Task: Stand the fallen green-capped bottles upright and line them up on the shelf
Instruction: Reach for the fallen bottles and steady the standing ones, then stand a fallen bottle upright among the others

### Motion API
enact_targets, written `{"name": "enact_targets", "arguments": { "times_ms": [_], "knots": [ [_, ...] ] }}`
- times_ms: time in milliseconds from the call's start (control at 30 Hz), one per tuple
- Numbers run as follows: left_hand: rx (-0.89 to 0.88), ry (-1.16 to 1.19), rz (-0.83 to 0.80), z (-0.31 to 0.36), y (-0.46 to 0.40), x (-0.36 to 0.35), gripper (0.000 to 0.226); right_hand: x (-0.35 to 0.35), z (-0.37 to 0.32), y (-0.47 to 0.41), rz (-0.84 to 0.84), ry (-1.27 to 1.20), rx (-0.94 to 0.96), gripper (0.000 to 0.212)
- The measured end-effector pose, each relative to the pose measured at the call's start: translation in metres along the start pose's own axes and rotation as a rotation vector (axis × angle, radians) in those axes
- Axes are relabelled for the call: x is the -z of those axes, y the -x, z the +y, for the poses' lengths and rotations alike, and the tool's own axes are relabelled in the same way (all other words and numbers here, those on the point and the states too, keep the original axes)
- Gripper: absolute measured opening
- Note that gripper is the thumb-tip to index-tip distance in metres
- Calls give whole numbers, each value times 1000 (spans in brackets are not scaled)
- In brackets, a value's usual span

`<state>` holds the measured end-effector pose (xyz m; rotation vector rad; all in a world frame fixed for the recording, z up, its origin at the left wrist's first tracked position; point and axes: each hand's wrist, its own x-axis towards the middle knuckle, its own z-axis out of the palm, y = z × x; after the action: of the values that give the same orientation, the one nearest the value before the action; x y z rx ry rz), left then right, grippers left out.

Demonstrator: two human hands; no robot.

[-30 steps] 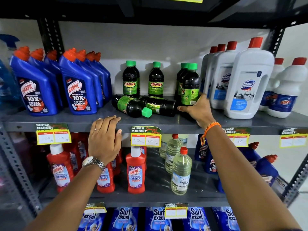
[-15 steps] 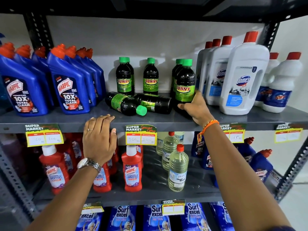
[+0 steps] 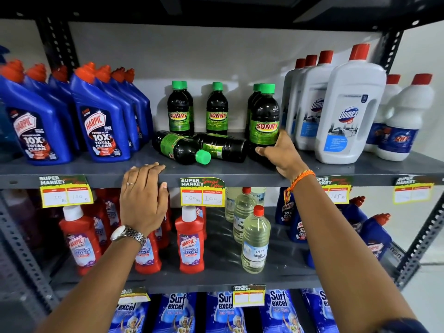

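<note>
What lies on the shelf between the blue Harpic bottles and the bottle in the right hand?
In the head view, two fallen green-capped bottles lie there on their sides, touching each other.

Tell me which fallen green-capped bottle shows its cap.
The front one, cap pointing right and toward the camera; the other fallen bottle behind hides its cap.

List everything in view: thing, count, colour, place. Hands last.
Upright Sunny bottles: at least five, dark with green caps, top shelf centre.
Fallen Sunny bottles: two, same colours, lying in front of them.
Harpic bottles: several, blue with orange caps, top shelf left.
Domex bottles: several, white with red caps, top shelf right.
Harpic bathroom cleaner: several, red, middle shelf left.
Clear bottles: at least three, red caps, middle shelf.
Surf Excel packs: row, blue, bottom.
Left hand: resting on shelf edge.
Right hand: gripping an upright Sunny bottle.
</note>
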<state>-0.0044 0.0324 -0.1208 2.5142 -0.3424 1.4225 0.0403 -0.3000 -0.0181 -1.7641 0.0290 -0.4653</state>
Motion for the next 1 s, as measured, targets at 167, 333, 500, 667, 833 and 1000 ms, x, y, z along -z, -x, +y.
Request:
{"name": "enact_targets", "arguments": {
  "times_ms": [167, 333, 500, 667, 833, 1000],
  "knots": [
    [-3, 0, -16, 1, -1, 4, 43, -8, -15, 25, 329, 42, 214, 80],
    [-22, -8, 2, 0, 0, 4, 42, -45, -38, 55, 430, 357, 797, 36],
    [-31, -8, 19, 0, -1, 3, 40, -72, -81, 26, -193, 983, 485, 66],
    [-19, 3, -24, 0, 0, 4, 40, -84, -91, 11, -527, 1205, 185, 37],
    [-30, -20, -27, 0, 0, 6, 38, -89, -73, 14, -342, 1008, 259, 24],
    [-14, -21, -60, 1, 0, 8, 41, -89, -58, 20, -124, 626, 227, 50]
  ]
}}
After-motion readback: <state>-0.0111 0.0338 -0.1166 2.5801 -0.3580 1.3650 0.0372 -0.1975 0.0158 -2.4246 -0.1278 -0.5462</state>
